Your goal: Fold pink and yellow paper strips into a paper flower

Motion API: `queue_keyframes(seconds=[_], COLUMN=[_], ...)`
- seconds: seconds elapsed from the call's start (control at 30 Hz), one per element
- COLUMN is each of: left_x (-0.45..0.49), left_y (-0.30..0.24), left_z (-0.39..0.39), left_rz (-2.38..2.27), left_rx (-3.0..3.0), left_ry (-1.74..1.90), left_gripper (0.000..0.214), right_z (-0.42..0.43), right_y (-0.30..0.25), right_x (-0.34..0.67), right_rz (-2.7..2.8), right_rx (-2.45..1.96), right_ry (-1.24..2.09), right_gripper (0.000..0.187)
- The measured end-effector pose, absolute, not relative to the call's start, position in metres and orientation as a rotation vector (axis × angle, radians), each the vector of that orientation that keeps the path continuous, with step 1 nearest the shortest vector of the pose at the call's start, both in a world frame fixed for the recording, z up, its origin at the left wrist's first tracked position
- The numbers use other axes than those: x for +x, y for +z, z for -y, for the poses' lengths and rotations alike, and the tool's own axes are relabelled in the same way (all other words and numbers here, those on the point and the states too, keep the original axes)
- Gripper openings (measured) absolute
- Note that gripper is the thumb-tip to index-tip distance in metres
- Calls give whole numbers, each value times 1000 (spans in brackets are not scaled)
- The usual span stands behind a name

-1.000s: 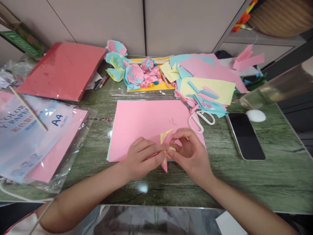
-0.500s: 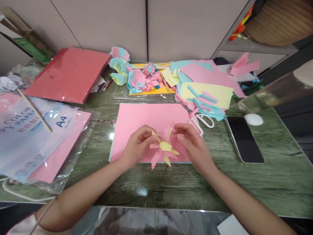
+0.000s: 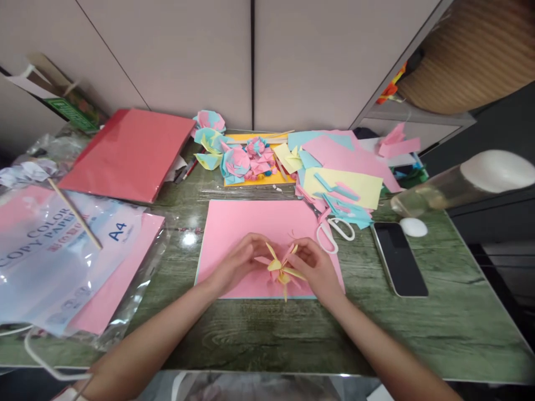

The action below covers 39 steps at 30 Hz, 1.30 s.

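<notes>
A small folded paper flower (image 3: 281, 266) of pink and yellow pointed petals sits between my two hands, above a pink sheet (image 3: 242, 225) on the green table. My left hand (image 3: 236, 264) curls around its left side, fingers closed on the petals. On the flower's right side, the fingertips of my right hand (image 3: 315, 267) pinch it. White-handled scissors (image 3: 334, 233) lie just right of my right hand.
Finished paper flowers (image 3: 238, 153) and cut paper scraps (image 3: 343, 184) crowd the back. A red paper pack (image 3: 129, 153) and an A4 colour paper bag (image 3: 62, 256) lie left. At the right are a phone (image 3: 399, 259), a white oval object (image 3: 413, 226) and a bottle (image 3: 463, 186).
My hands have closed back in on the flower after briefly spreading apart, and the view has tilted upward so everything sits lower in frame.
</notes>
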State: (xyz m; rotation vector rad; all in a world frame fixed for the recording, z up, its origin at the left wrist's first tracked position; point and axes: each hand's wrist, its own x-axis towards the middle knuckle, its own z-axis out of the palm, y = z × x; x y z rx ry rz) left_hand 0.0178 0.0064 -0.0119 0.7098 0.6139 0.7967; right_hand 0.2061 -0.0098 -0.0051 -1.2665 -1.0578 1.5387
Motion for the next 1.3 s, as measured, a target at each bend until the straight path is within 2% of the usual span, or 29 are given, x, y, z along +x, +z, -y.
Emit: queue_keyframes(seconds=[0.13,0.2,0.33,0.63,0.7,0.8,1.17,1.3], left_x=[17,18,15,16,15,10,-6,-4], left_y=[-9,-5,4,10,10,8,7,6], left_z=[0,3,1,7,7,2,-19,-17], left_rz=[-697,-766,-888,-1150,-1117,-1054,-1013,-1004], left_rx=[949,1043,1303,1488,1458,1297,1245,1244], left_ry=[822,793,816,876,851,937,1020,1028], left_gripper=[57,54,27,40,31,19,19,18], right_z=[10,12,18,26,28,29,17,13], right_y=[-11,-12,-12,-8,-5,1,27,30], right_x=[199,197,197,187,181,171,144,144], right_rz=[1175,1226,1341,1631,1556,1422,1468,1546], right_rx=[-1445,-1469,-1481,-1320,-1328,-1350,-1486,-1509], right_ry=[1310,1263,1212,1089,1131,1142,823,747], right_gripper=[18,16,17,23,26,21,8,20])
